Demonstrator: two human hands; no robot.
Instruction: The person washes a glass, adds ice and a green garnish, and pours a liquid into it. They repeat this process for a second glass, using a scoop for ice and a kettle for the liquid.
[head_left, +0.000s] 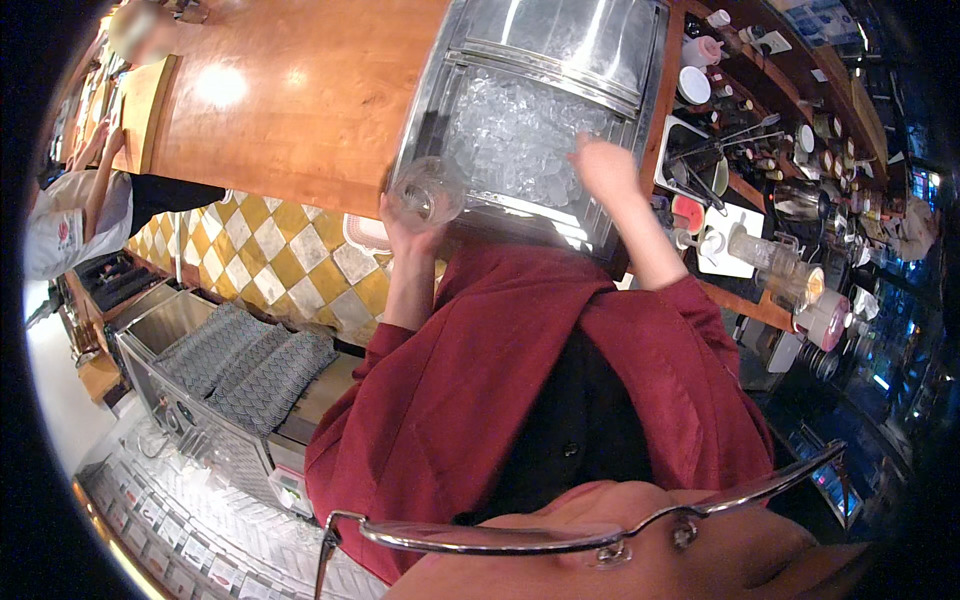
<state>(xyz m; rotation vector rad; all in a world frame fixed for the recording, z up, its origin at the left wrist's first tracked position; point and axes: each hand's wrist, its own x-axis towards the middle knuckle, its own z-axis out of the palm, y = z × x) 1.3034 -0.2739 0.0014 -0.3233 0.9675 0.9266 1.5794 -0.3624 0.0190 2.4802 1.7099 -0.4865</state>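
Two bare hands show in my head view. I see the left hand (pixel 408 232) clamped on a clear glass (pixel 430 188), which sits above its palm, the fingers partly hidden, by the near left corner of a steel bin (pixel 545 228). My right hand (pixel 607 172) is at the ice (pixel 505 130), blurred; I cannot tell whether its fingers are together.

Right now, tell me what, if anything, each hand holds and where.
The left hand holds a clear glass by its outer side; the right hand is blurred over the ice, any hold there unclear.
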